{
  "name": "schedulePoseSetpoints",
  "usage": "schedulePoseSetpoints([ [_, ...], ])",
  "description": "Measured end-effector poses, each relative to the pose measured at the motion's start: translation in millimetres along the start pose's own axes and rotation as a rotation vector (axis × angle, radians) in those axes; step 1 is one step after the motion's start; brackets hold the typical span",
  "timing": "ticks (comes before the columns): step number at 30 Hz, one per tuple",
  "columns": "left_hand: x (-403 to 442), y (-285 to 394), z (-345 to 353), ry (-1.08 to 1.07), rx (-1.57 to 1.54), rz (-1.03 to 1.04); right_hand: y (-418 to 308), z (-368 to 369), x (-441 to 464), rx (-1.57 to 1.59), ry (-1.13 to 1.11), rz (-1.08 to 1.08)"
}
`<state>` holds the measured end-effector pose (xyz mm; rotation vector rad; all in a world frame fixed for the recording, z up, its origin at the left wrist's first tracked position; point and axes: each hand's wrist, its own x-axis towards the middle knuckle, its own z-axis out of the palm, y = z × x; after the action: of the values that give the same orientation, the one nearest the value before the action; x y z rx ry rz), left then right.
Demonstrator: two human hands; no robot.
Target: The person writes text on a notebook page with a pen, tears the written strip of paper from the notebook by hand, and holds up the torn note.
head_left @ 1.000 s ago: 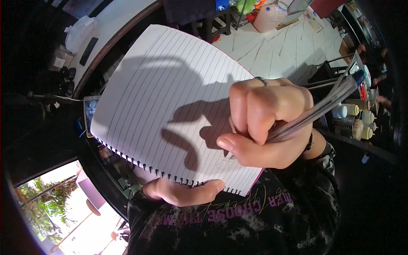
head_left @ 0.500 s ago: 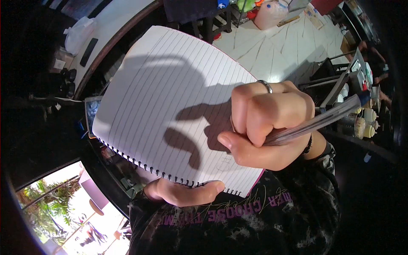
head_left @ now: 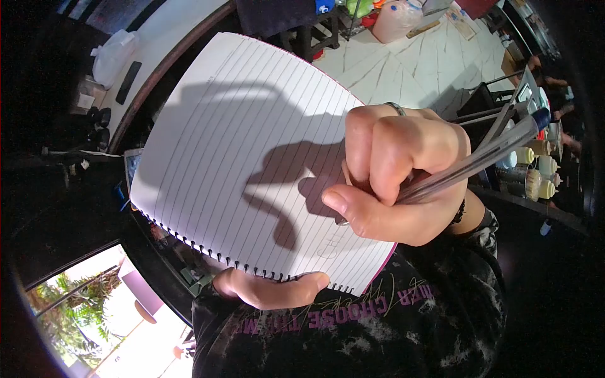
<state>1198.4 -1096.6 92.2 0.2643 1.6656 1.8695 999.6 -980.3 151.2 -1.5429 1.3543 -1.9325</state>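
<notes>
A lined spiral notebook (head_left: 214, 145) lies open before me, its coil along the lower edge. My left hand (head_left: 274, 288) grips that coil edge, thumb on top and the other fingers hidden beneath. Closed around a clear pen (head_left: 479, 157) with a dark blue end, my right hand (head_left: 403, 173) is over the right part of the page. The pen's tip shows just past the thumb, near the paper. Faint letters, seemingly "CH", stand below the tip. Shadows of the hand and head fall across the page.
A counter at the upper left holds a white plastic bag (head_left: 115, 57) and a dark flat object (head_left: 128, 82). Squeeze bottles (head_left: 547, 166) stand on the right, with a person's arm beyond. Marble-patterned floor (head_left: 391, 69) shows behind the notebook. A bright window is at lower left.
The pen and right hand have shifted slightly, and the written letters show more clearly than a second ago. My left hand keeps its hold on the notebook, which has tilted a little.
</notes>
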Motion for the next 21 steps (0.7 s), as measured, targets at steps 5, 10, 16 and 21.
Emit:
schedulePoseSetpoints([
  [5,6.6,20.3,-10.7,0.182,-0.13,0.207,-0.6,-2.4,0.7,-0.041,-0.022,-0.009],
  [10,20.6,49.7,-26.5,0.275,-0.002,0.155,2.2,-0.7,-0.5,-0.034,-0.023,-0.04],
  [16,22.3,48.7,-34.2,0.326,0.116,0.21,-2.4,-0.2,-4.5,-0.021,-0.043,-0.049],
  [21,8.7,19.9,-4.1,0.223,0.03,0.156,-1.2,-5.1,-2.9,0.033,-0.033,-0.012],
])
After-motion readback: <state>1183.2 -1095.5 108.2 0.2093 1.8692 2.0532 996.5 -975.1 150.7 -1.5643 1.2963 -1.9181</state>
